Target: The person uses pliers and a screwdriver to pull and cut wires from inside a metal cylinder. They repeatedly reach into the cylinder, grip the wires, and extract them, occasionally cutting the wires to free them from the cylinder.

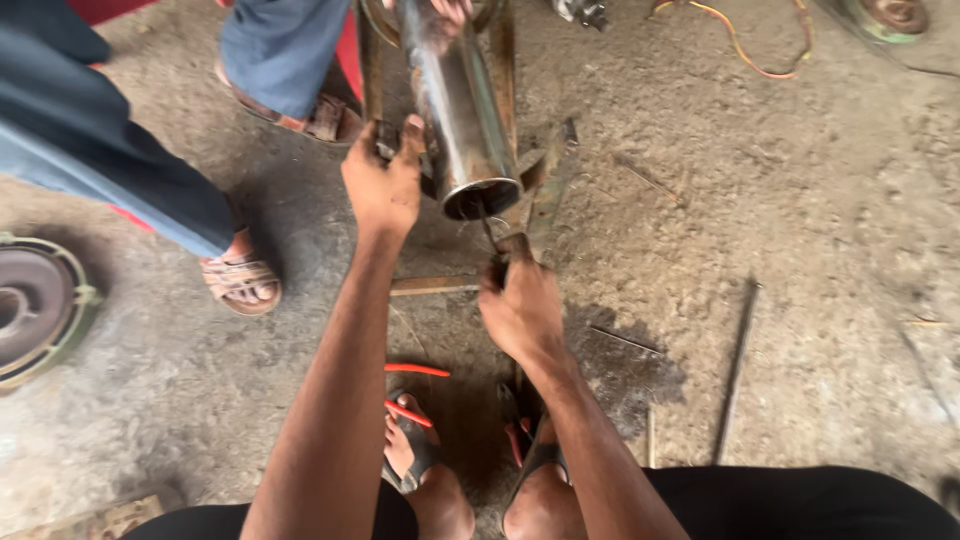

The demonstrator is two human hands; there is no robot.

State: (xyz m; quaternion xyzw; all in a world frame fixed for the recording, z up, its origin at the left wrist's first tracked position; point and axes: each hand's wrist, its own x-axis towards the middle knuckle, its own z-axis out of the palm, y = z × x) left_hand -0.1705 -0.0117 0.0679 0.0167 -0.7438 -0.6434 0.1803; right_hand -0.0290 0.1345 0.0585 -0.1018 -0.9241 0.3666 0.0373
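A shiny steel tube [455, 100] lies across a rusty metal frame [372, 75], its open end facing me. My left hand [385, 185] grips a small dark metal part on the frame's left bar, just left of the tube's mouth. My right hand [520, 305] is closed around a thin tool [487, 228] whose tip reaches into the tube's open end. Another person's hand [452, 8] rests on the tube at the top edge.
Another person in blue trousers and sandals [240, 280] stands at the left. A round motor housing [30, 305] lies at the far left. Red-handled pliers [412, 390] lie by my sandalled feet. A thin rod [735, 370] and coloured wires [745, 45] lie on the dirty concrete floor.
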